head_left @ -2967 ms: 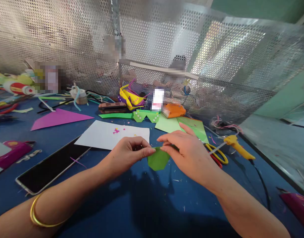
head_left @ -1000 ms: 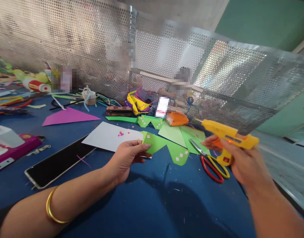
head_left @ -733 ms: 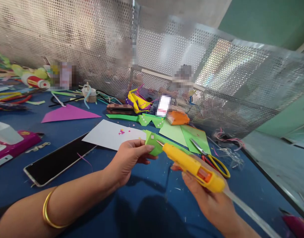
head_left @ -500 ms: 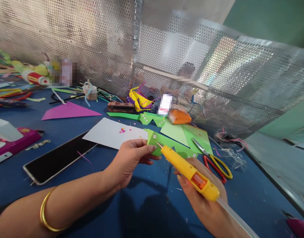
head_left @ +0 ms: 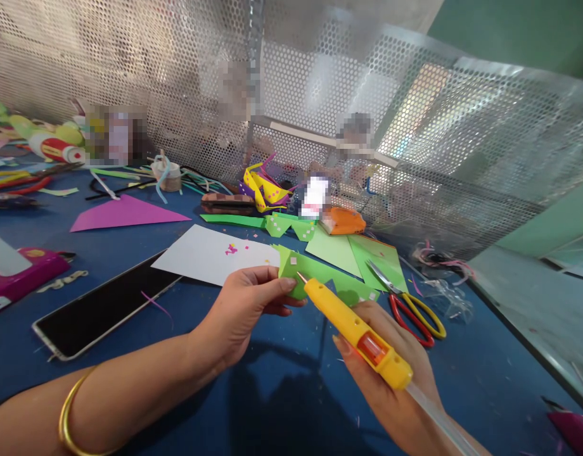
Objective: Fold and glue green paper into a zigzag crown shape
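Observation:
My left hand point(head_left: 253, 294) pinches the left end of a green paper mask point(head_left: 315, 269) between thumb and fingers, holding it above the table. Small pale squares sit on the mask. Wrapped in my right hand point(head_left: 391, 361) is a yellow glue gun point(head_left: 353, 326) with an orange trigger and a clear stick running out behind. Its metal tip points at the mask's left part, just below a pale square; whether they touch I cannot tell. My right hand covers part of the mask's lower right edge. Behind it lies a second green mask point(head_left: 289, 226) with pale dots.
White paper point(head_left: 196, 253) bearing pink bits overlaps a dark phone point(head_left: 106, 310). Open scissors point(head_left: 405, 307) lie right, beside green sheets point(head_left: 336, 253). Purple paper point(head_left: 130, 214) and a magenta tool point(head_left: 25, 275) are left. A perforated metal screen point(head_left: 320, 76) stands behind the blue table.
The view has shifted slightly, so most things sit a little farther left. Both hands keep their hold, and the glue gun's tip stays close to the same spot on the mask.

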`<state>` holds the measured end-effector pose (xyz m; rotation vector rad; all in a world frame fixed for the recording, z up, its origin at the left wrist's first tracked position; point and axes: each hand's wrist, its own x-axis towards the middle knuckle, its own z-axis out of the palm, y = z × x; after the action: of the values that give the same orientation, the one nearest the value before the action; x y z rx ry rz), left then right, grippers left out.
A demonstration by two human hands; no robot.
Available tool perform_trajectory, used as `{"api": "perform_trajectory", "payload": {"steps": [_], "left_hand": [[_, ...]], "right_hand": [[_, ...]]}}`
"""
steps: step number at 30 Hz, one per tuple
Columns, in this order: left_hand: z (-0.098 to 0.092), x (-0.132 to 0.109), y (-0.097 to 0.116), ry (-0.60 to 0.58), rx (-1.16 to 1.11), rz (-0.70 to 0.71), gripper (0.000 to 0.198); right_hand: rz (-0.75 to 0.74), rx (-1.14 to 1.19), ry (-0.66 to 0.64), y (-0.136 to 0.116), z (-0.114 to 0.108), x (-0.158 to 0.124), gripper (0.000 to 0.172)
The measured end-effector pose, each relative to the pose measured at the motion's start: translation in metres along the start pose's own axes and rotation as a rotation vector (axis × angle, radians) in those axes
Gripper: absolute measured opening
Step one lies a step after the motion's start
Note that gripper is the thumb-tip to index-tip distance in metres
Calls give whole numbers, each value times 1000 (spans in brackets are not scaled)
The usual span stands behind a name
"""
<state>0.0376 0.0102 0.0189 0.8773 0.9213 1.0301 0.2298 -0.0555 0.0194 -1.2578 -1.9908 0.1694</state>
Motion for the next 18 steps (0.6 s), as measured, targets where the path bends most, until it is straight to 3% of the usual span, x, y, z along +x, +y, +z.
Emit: {"api": "perform_trajectory", "payload": {"steps": [18], "left_hand": [[-1,0,-2,2,43,9,13]], "right_hand": [[-9,-56,-26,2,-1,-1,9]]}}
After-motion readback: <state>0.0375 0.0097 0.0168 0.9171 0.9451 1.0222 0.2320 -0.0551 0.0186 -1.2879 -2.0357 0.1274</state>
